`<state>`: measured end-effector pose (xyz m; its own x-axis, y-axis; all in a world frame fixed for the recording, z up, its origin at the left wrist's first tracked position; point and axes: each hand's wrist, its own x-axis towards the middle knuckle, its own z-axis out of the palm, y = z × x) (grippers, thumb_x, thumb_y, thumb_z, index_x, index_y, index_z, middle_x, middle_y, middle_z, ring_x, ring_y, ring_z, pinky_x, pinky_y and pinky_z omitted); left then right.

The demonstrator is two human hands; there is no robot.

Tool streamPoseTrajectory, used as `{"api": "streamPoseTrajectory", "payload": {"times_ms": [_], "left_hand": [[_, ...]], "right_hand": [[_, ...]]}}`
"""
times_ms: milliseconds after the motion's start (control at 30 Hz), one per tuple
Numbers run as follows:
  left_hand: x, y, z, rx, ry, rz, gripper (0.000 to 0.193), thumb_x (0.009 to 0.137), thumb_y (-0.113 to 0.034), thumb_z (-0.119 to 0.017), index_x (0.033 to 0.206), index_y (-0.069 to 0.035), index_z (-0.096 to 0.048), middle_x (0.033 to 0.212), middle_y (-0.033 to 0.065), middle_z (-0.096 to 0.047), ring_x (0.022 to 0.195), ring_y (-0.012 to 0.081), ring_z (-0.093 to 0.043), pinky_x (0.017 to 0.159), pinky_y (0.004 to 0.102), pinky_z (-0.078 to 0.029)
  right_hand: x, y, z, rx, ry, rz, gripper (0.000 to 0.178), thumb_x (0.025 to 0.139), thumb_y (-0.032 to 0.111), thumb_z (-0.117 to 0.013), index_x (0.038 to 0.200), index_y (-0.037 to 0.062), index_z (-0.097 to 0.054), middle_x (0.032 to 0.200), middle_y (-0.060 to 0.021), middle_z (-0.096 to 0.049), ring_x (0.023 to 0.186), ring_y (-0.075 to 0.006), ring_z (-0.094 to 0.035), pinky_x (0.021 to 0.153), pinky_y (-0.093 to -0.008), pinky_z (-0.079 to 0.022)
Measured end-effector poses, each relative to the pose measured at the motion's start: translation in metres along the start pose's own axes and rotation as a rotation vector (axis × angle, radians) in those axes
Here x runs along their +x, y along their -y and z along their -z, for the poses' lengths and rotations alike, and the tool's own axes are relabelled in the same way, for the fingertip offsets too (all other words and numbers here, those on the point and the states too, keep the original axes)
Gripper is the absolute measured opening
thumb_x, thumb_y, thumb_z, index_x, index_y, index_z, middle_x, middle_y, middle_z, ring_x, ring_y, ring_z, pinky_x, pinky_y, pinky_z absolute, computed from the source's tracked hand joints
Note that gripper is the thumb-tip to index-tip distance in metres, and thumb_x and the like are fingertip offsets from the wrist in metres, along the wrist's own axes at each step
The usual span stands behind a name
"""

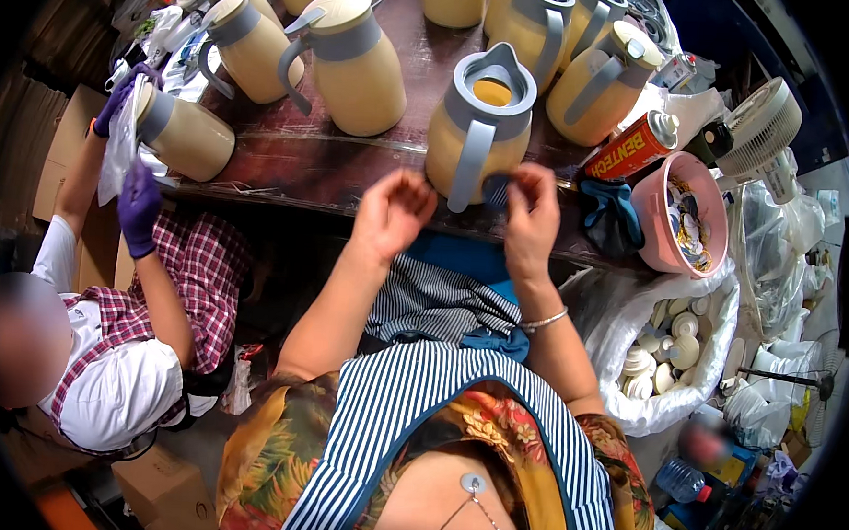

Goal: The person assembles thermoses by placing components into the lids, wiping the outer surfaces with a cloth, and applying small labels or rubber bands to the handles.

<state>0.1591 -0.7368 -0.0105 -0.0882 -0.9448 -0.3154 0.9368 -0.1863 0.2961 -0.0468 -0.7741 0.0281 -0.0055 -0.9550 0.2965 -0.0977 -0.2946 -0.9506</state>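
On the near table edge in front of me stands a cream jug (449, 156) with a grey collar, spout and handle. It is upright and lidless, its handle toward me, and yellow shows inside its mouth. To the left of its base is my left hand (392, 215), palm up, with loosely curled fingers and nothing visible in them. At the jug's lower right side, my right hand (533, 218) pinches a small dark round disc (496, 189) between thumb and fingers. Whether the disc touches the jug I cannot tell.
Several similar jugs (357, 79) stand behind. At right are a red spray can (632, 146), a pink basket (650, 205) of small parts, a fan (763, 120) and a bag (618, 419) of white discs. At left, a co-worker in purple gloves (139, 207) handles a plastic bag beside a tipped jug (191, 138).
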Motion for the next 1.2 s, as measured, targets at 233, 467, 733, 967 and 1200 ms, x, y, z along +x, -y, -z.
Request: {"api": "streamPoseTrajectory", "payload": {"times_ms": [233,467,733,967,1200], "left_hand": [[0.002,-0.033,-0.145,0.607,0.422,-0.629,0.02,0.09,-0.005,-0.06,0.109,0.001,-0.064,0.104,0.009,-0.066,0.103,0.0187,-0.061,0.097,0.036,-0.05],[-0.006,-0.041,-0.126,0.96,0.258,-0.617,0.034,0.097,-0.004,-0.055,0.13,0.0,-0.057,0.119,0.0138,-0.065,0.095,0.0134,-0.064,0.074,0.024,-0.054],[-0.009,-0.028,-0.131,1.244,0.237,-0.674,0.043,0.091,0.006,-0.06,0.133,0.001,-0.053,0.113,0.0089,-0.064,0.093,0.01,-0.063,0.075,0.0191,-0.05],[-0.021,-0.042,-0.162,1.711,0.339,-0.683,0.024,0.089,0.01,-0.057,0.111,0.001,-0.063,0.098,0.0058,-0.061,0.082,0.0129,-0.06,0.077,0.0221,-0.052],[0.017,-0.085,-0.168,2.042,0.118,-1.237,0.027,0.092,-0.002,-0.057,0.118,-0.005,-0.057,0.111,0.0137,-0.058,0.098,0.026,-0.059,0.083,0.0343,-0.048]], "right_hand": [[0.089,0.114,0.002,-0.406,0.165,1.003,0.022,0.075,-0.002,-0.07,0.095,0.0071,-0.067,0.083,-0.0051,-0.065,0.077,-0.0254,-0.06,0.068,-0.0343,-0.051],[0.088,0.086,-0.022,0.001,0.144,0.68,0.022,0.074,0.005,-0.077,0.093,0.0047,-0.066,0.082,-0.0085,-0.065,0.077,-0.0258,-0.064,0.066,-0.0336,-0.053],[0.08,0.087,-0.009,-0.172,0.07,0.84,0.019,0.072,0.01,-0.075,0.087,0.0088,-0.064,0.083,-0.0038,-0.062,0.081,-0.0253,-0.06,0.071,-0.0359,-0.051],[0.074,0.08,-0.014,-0.057,0.03,0.75,0.034,0.079,0.035,-0.072,0.102,0.0119,-0.062,0.1,-0.0065,-0.06,0.096,-0.0279,-0.059,0.093,-0.0448,-0.045],[0.063,0.064,-0.029,-0.479,0.039,0.6,0.046,0.076,0.049,-0.072,0.096,0.0108,-0.057,0.099,-0.0043,-0.059,0.106,-0.0279,-0.056,0.104,-0.0525,-0.033]]}}
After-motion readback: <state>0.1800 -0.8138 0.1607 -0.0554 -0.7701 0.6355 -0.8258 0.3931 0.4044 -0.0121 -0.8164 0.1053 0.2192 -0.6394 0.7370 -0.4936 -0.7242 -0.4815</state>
